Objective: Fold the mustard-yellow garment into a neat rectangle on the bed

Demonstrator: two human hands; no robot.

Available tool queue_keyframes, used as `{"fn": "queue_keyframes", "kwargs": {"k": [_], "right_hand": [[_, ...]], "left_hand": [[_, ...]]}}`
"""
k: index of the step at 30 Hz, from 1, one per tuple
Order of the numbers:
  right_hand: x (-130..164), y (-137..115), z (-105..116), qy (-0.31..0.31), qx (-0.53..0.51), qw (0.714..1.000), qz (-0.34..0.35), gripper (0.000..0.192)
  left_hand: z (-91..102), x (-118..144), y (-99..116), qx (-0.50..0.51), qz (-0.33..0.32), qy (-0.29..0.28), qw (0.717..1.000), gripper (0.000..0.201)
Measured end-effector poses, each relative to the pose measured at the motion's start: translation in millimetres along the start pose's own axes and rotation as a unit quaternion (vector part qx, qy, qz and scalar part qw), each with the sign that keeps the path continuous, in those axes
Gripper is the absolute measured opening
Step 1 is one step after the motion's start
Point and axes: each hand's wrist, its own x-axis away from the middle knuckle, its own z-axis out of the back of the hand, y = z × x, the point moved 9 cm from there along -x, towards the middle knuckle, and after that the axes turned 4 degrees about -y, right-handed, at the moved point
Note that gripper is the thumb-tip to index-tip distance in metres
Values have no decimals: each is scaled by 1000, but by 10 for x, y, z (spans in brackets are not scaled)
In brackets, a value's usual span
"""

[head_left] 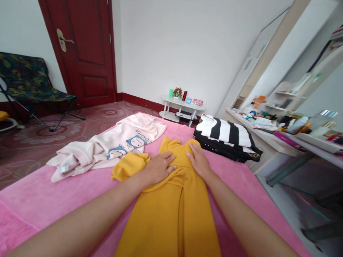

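Note:
A mustard-yellow garment [160,214], perhaps a dress, lies lengthwise on the pink bed cover [239,206], its near end running out of the frame. My left hand [159,167] rests on its upper part, fingers stretched out and pointing right, beside a yellow sleeve [131,164] turned out to the left. Flat along the garment's upper right edge lies my right hand [198,159], fingers extended. Neither hand grips the cloth. Left of the yellow garment is a crumpled pale pink top [103,145] with blue cartoon prints and dark lettering.
Folded black and white clothes [227,138] are stacked on the bed's right side. A dressing table [289,144] crowded with bottles stands along the right. Beyond the bed is a small white table [183,104]. A camouflage folding chair [32,82] and a dark red door [81,46] are at left.

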Motion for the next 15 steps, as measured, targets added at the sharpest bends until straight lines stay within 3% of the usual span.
{"fn": "queue_keyframes", "kwargs": {"k": [3, 5, 10, 15], "right_hand": [[-242, 147, -356, -102, 49, 992, -52, 64], [-329, 221, -485, -131, 58, 987, -78, 67], [-358, 169, -482, -133, 35, 987, -82, 73], [-155, 4, -409, -160, 11, 984, -78, 86]], "left_hand": [[-167, 31, -152, -6, 45, -24, 999, 56], [-205, 37, -185, -9, 54, -34, 998, 58], [-200, 28, -192, -20, 69, -42, 997, 59], [-221, 32, -201, -19, 67, -62, 996, 61]]}}
